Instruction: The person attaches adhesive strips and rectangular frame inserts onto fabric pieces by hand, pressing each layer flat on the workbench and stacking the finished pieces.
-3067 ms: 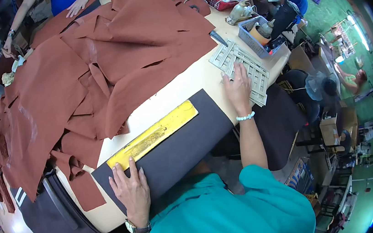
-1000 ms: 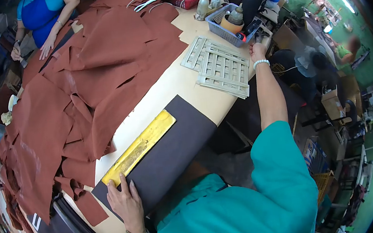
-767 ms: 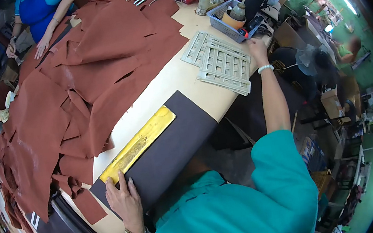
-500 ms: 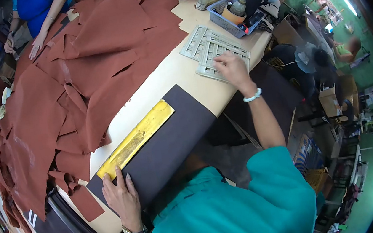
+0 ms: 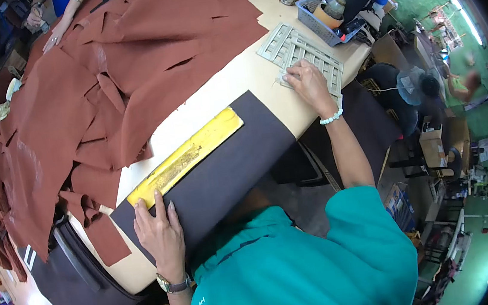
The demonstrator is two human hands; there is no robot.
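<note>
My left hand lies with its fingers stretched out, fingertips on the lower end of a long yellow bar with a worn, stained middle. The bar rests along the far edge of a dark, flat sheet of material. Over at the right, my right hand has its thumb and fingers pressed together at the near edge of a pale slotted panel. What sits between those fingertips is too small to make out. A second slotted panel lies partly under the first.
Reddish-brown hide-like sheets cover the table's far side. A grey basket with bottles and tools stands beyond the panels. A dark piece with a curved handle lies at lower left. Other people's hands are at the far side.
The view has shifted, so the table things appear further up and right. My right hand has moved from over the slotted panel towards its near left edge. My left hand stays on the yellow bar.
</note>
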